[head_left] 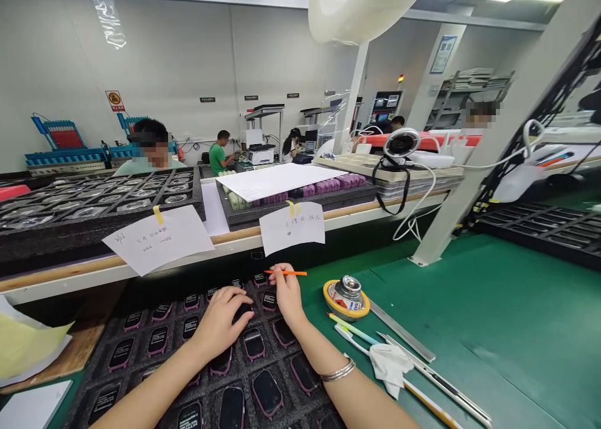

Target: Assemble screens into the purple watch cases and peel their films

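A black foam tray lies before me, its pockets holding several smartwatch bodies with purple frames. Some screens show white text, while others, such as the watch near the front, are dark. My left hand reaches over the tray, thumb and fingers closed around the edges of one smartwatch, which they partly cover. At the tray's far right side, my right hand pinches a thin orange pen-like stick, held nearly level with its pointed end to the left.
On the green bench at right are a metal-topped bottle in a yellow tape roll, a steel ruler, a toothbrush, tweezers and a white cloth. A raised shelf with trays and paper notes spans the back. Co-workers sit beyond.
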`<control>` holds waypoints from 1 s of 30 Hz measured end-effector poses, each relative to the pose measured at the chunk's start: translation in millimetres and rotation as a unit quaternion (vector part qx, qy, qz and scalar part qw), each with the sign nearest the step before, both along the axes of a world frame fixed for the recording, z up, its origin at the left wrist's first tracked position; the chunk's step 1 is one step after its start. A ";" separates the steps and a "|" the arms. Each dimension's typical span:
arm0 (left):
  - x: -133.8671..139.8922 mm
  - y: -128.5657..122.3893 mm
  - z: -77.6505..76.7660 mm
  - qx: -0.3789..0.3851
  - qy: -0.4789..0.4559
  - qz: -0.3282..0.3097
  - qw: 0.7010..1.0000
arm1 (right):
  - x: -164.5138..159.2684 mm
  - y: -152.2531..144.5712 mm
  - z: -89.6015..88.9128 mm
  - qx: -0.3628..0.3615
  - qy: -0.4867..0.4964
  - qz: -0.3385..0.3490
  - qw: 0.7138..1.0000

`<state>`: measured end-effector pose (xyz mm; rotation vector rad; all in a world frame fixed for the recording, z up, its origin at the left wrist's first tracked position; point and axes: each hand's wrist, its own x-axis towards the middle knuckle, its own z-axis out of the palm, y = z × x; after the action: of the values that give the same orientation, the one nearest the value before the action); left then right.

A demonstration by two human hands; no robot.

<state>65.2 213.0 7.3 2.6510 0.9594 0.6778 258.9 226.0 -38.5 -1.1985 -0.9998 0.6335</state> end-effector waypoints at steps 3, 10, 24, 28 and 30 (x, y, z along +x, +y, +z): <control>21.8 2.1 2.9 0.015 0.023 -0.043 0.999 | 4.8 4.2 -4.3 -0.007 0.031 -0.036 0.999; 54.6 14.4 0.3 0.026 0.044 -0.105 0.993 | 7.4 5.2 -7.1 -0.021 0.057 -0.028 0.998; 45.7 29.2 -12.1 -0.044 -0.040 -0.072 0.996 | 12.7 3.1 -13.1 -0.063 0.018 -0.024 0.998; 46.0 27.3 -14.0 -0.064 -0.056 -0.062 0.994 | 15.5 2.1 -12.5 -0.068 -0.007 -0.030 0.997; 45.8 27.0 -14.2 -0.079 -0.065 -0.051 0.993 | 15.0 2.0 -11.9 -0.067 -0.018 -0.032 0.997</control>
<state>111.0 240.0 -6.8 2.4661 0.8015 0.7099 274.0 228.1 -50.3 -1.3577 -0.9575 0.6388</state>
